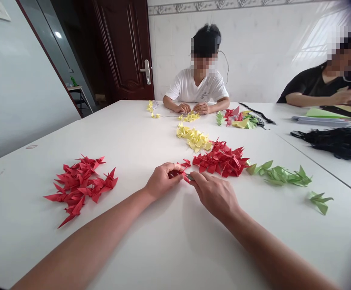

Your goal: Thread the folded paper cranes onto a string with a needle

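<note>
My left hand (162, 180) pinches a red folded-paper crane (175, 173) between thumb and fingers, a little above the white table (163, 249). My right hand (214, 193) is closed around a slim grey metal tool (190, 176); its tip meets the red paper, and its kind is mostly hidden by my fingers. Just beyond my hands lies a heap of red paper cranes (220, 159), with a small red piece (186, 162) at its left. Off to the left, a second pile of red cranes (81, 183) is spread out.
Yellow paper cranes (195, 137) lie behind the red heap, and green ones (284, 175) to its right. A person in white (198, 86) works across the table; another in black (311, 82) sits at right. Black cords (338, 141) and stacked paper (320, 119) lie right.
</note>
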A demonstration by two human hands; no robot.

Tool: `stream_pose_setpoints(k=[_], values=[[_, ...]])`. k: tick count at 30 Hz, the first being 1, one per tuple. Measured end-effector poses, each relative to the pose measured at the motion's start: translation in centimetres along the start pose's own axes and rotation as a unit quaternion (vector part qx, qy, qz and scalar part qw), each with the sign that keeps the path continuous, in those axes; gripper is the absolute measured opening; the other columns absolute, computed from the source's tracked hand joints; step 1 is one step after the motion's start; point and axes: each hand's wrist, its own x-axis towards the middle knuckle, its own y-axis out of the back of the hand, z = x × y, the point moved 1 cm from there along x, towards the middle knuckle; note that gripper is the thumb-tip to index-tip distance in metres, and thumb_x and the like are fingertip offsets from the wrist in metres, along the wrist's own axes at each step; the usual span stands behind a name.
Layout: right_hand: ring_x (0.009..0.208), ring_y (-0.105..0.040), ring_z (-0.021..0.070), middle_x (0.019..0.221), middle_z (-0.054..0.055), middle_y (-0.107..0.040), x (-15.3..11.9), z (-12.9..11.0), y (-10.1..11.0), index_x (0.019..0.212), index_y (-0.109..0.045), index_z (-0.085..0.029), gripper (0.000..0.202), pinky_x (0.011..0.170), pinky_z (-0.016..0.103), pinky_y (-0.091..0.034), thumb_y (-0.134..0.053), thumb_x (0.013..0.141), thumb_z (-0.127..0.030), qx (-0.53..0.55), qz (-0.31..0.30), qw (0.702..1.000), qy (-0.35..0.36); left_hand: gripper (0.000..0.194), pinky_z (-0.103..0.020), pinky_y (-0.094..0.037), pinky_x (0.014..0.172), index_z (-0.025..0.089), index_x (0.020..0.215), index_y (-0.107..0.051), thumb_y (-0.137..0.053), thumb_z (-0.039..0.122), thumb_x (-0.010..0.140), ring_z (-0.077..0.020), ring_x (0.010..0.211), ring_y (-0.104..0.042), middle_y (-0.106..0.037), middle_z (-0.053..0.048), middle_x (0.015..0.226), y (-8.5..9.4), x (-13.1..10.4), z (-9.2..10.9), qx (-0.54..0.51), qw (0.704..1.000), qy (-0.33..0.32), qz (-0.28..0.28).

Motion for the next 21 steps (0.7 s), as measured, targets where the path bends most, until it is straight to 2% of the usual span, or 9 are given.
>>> stream_pose_setpoints(k=[4, 8, 11, 13, 16, 19, 21], values=[[0.048, -0.05, 0.0106, 0.064, 0.0, -0.06, 0.2, 0.1, -0.2, 0.084, -0.057, -0.02, 0.022, 0.044, 0.023, -0.018, -0.037, 0.089, -0.027, 0.071, -0.014, 0.997, -0.041, 0.02, -0.025, -0.048, 0.069, 0.017, 0.081, -0.063, -0.055, 0.033, 0.073, -0.0152, 0.076, -0.06, -0.066, -0.004, 0.086, 0.8, 0.5, -0.2, -0.003, 0.998, 0.026, 0.052], [0.061, -0.057, 0.013, 0.074, 0.001, -0.065, 0.4, 0.3, -0.3, 0.09, -0.056, -0.022, 0.017, 0.048, 0.021, -0.028, -0.04, 0.086, -0.028, 0.192, -0.042, 0.973, -0.122, 0.021, -0.026, -0.048, 0.067, 0.017, 0.08, -0.062, -0.052, 0.035, 0.074, -0.0155, 0.071, -0.061, -0.066, -0.003, 0.076, 1.7, 1.6, -1.1, 0.033, 0.991, 0.052, 0.117], [0.068, -0.06, 0.0153, 0.079, 0.001, -0.067, 0.5, 0.3, -0.4, 0.093, -0.056, -0.023, 0.018, 0.053, 0.022, -0.034, -0.043, 0.084, -0.031, 0.244, -0.058, 0.955, -0.156, 0.025, -0.028, -0.049, 0.072, 0.017, 0.089, -0.062, -0.053, 0.034, 0.074, -0.0167, 0.078, -0.063, -0.068, -0.006, 0.088, 1.5, 2.9, -1.8, 0.026, 0.992, 0.043, 0.115], [0.071, -0.061, 0.0166, 0.082, 0.001, -0.068, 0.6, 0.3, -0.5, 0.094, -0.057, -0.023, 0.02, 0.055, 0.023, -0.037, -0.043, 0.084, -0.033, 0.254, -0.064, 0.952, -0.16, 0.031, -0.028, -0.049, 0.077, 0.018, 0.101, -0.059, -0.057, 0.031, 0.072, -0.0173, 0.086, -0.063, -0.065, -0.009, 0.101, 1.0, 3.6, -2.2, 0.019, 0.995, 0.027, 0.096], [0.073, -0.062, 0.0177, 0.084, 0.001, -0.068, 0.5, 0.4, -0.8, 0.095, -0.058, -0.024, 0.022, 0.057, 0.025, -0.039, -0.044, 0.082, -0.035, 0.254, -0.067, 0.952, -0.159, 0.042, -0.029, -0.048, 0.079, 0.019, 0.116, -0.05, -0.055, 0.024, 0.074, -0.0161, 0.086, -0.062, -0.064, -0.01, 0.105, 0.3, 3.9, -2.6, 0.025, 0.997, 0.018, 0.074], [0.073, -0.063, 0.0193, 0.085, 0.002, -0.069, 0.3, 0.7, -1.3, 0.097, -0.059, -0.024, 0.025, 0.058, 0.026, -0.042, -0.046, 0.08, -0.038, 0.256, -0.068, 0.951, -0.16, 0.039, -0.027, -0.05, 0.071, 0.017, 0.115, -0.05, -0.05, 0.019, 0.076, -0.0127, 0.074, -0.062, -0.063, -0.009, 0.104, 0.2, 3.2, -2.6, 0.035, 0.994, 0.016, 0.1], [0.072, -0.064, 0.0206, 0.083, 0.003, -0.069, 0.2, 1.0, -1.7, 0.096, -0.06, -0.024, 0.028, 0.057, 0.027, -0.042, -0.046, 0.079, -0.042, 0.253, -0.064, 0.952, -0.158, 0.032, -0.026, -0.05, 0.069, 0.016, 0.106, -0.056, -0.049, 0.016, 0.075, -0.0113, 0.069, -0.06, -0.061, -0.008, 0.103, 1.1, 2.6, -2.4, 0.079, 0.988, 0.002, 0.136]])
